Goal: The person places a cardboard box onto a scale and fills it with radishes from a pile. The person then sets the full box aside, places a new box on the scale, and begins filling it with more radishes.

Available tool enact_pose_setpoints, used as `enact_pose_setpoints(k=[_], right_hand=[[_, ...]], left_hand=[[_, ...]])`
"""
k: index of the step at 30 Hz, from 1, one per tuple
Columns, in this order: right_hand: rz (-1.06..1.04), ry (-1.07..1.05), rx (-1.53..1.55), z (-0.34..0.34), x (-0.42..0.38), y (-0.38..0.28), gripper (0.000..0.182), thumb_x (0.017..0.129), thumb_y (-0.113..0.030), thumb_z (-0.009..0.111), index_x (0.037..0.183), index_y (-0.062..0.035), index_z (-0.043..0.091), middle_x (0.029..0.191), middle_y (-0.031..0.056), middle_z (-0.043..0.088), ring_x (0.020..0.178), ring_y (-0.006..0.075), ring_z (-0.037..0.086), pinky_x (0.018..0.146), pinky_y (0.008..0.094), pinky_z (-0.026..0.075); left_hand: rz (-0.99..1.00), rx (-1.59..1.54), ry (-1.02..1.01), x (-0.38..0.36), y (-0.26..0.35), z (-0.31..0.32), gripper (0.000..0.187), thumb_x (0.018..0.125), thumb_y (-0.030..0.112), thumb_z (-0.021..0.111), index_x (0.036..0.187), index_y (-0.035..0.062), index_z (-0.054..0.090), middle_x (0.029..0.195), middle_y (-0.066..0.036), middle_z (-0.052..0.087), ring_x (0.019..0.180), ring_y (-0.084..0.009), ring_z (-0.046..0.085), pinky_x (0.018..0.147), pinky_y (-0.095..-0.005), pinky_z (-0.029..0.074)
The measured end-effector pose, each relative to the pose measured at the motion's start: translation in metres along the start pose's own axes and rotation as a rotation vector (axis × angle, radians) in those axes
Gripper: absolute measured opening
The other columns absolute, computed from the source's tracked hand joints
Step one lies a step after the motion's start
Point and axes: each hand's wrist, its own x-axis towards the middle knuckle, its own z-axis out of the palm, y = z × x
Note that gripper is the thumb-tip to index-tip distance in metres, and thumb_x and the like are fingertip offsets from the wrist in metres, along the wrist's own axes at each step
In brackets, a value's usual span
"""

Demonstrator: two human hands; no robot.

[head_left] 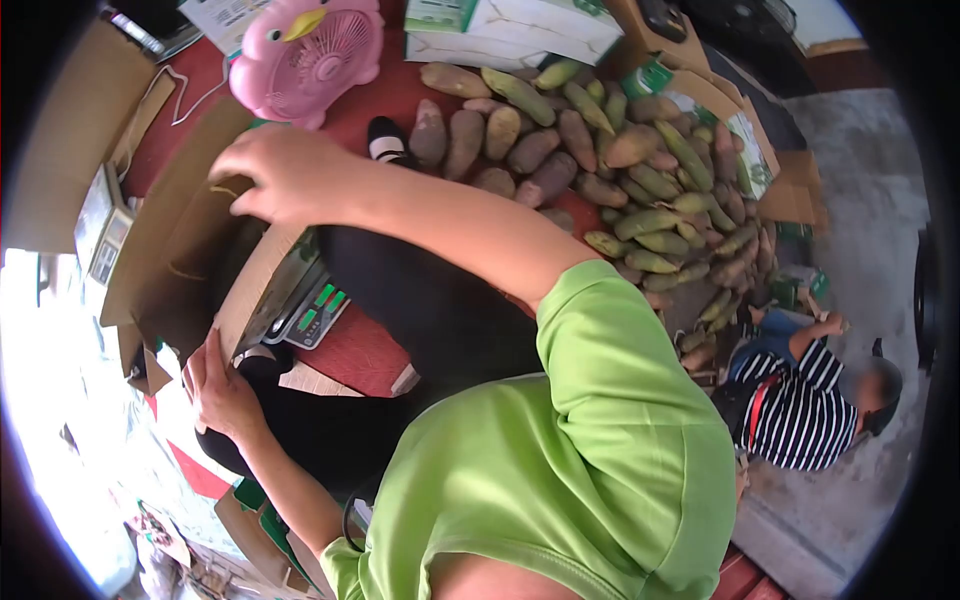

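An open cardboard box (262,285) stands in front of me, its inside in shadow. My left hand (222,388) grips the near lower edge of its wall, fingers laid along the cardboard. Over the far end of the opening reaches my right hand (285,175), its fingers bent and the thumb apart from them, with nothing visible between. Beside the box is a digital scale (312,318) with green lit digits; whether the box rests on it is hidden.
A large heap of sweet potatoes (640,180) lies to the right. Beyond are a pink fan (310,60), white-and-green cartons (515,30) and another scale (103,235). A person in a striped shirt (800,415) is at the far right.
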Motion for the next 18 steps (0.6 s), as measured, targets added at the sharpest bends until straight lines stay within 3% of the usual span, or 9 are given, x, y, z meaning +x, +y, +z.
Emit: enact_pose_setpoints(k=[2,3,5,6,7,8,9,13,18], right_hand=[[0.144,0.028,0.035,-0.045,-0.034,0.012,0.030,0.074,-0.014,0.067,0.102,-0.0041,0.063,0.092,0.0109,0.066,0.085,0.0255,0.063,0.077,0.0337,0.049],[0.256,0.113,0.144,-0.056,-0.059,0.027,0.029,0.072,-0.019,0.066,0.097,-0.0044,0.064,0.087,0.0128,0.065,0.082,0.0283,0.063,0.072,0.0370,0.049],[0.497,0.073,0.136,-0.089,-0.117,0.057,0.025,0.080,-0.012,0.064,0.104,-0.0036,0.062,0.090,0.0080,0.067,0.084,0.0162,0.064,0.076,0.0294,0.050],[0.603,0.068,0.096,-0.104,-0.150,0.068,0.025,0.081,-0.012,0.063,0.105,-0.0042,0.062,0.090,0.0088,0.066,0.084,0.0158,0.063,0.075,0.0286,0.049],[0.722,0.024,-0.082,-0.120,-0.183,0.075,0.027,0.081,-0.012,0.062,0.107,-0.0048,0.061,0.092,0.0101,0.065,0.085,0.0169,0.063,0.075,0.0292,0.049],[0.760,0.031,-0.232,-0.132,-0.224,0.087,0.032,0.079,-0.021,0.063,0.108,-0.0079,0.061,0.093,0.0147,0.064,0.088,0.0303,0.062,0.076,0.0375,0.049],[0.933,-0.020,-0.202,-0.145,-0.265,0.103,0.034,0.078,-0.022,0.063,0.109,-0.0087,0.061,0.098,0.0159,0.063,0.095,0.0332,0.060,0.079,0.0399,0.048],[1.132,-0.181,-0.560,-0.185,-0.414,0.121,0.035,0.075,-0.021,0.063,0.109,-0.0090,0.061,0.101,0.0173,0.063,0.096,0.0338,0.059,0.080,0.0415,0.047],[1.352,-0.169,-0.517,-0.190,-0.535,0.098,0.025,0.076,-0.023,0.061,0.093,-0.0063,0.067,0.093,0.0183,0.065,0.090,0.0353,0.061,0.078,0.0423,0.048]], left_hand=[[0.016,0.037,0.005,0.000,-0.002,0.003,0.040,0.071,-0.001,0.059,0.106,0.0162,0.066,0.093,-0.001,0.061,0.089,-0.0236,0.059,0.076,-0.0358,0.048],[0.006,0.041,0.003,-0.001,-0.004,0.005,0.040,0.071,-0.001,0.060,0.106,0.0165,0.066,0.093,-0.001,0.061,0.089,-0.0234,0.059,0.076,-0.0360,0.048],[0.025,0.030,-0.014,-0.002,-0.007,0.008,0.039,0.073,0.000,0.060,0.107,0.0173,0.066,0.094,-0.001,0.061,0.089,-0.0229,0.060,0.075,-0.0359,0.049],[0.041,0.051,0.000,-0.001,-0.004,0.005,0.038,0.074,0.000,0.059,0.107,0.0179,0.066,0.094,-0.001,0.061,0.090,-0.0229,0.060,0.074,-0.0359,0.049],[0.055,0.070,0.018,-0.002,-0.002,0.004,0.037,0.075,0.001,0.059,0.107,0.0184,0.066,0.094,0.000,0.061,0.090,-0.0229,0.060,0.074,-0.0360,0.049],[0.065,0.049,0.042,-0.003,-0.007,0.009,0.037,0.076,0.001,0.058,0.107,0.0189,0.065,0.095,0.000,0.061,0.092,-0.0226,0.060,0.074,-0.0358,0.049],[0.077,0.052,0.029,-0.003,-0.007,0.009,0.037,0.076,0.001,0.058,0.107,0.0189,0.065,0.095,0.000,0.061,0.092,-0.0226,0.060,0.074,-0.0358,0.049],[0.087,0.117,0.029,-0.005,-0.011,0.014,0.037,0.077,0.001,0.057,0.108,0.0200,0.065,0.096,0.001,0.061,0.093,-0.0211,0.061,0.075,-0.0346,0.049],[0.100,0.118,0.046,-0.005,-0.013,0.015,0.034,0.079,0.003,0.057,0.108,0.0194,0.065,0.094,0.001,0.061,0.089,-0.0210,0.061,0.071,-0.0348,0.049]])
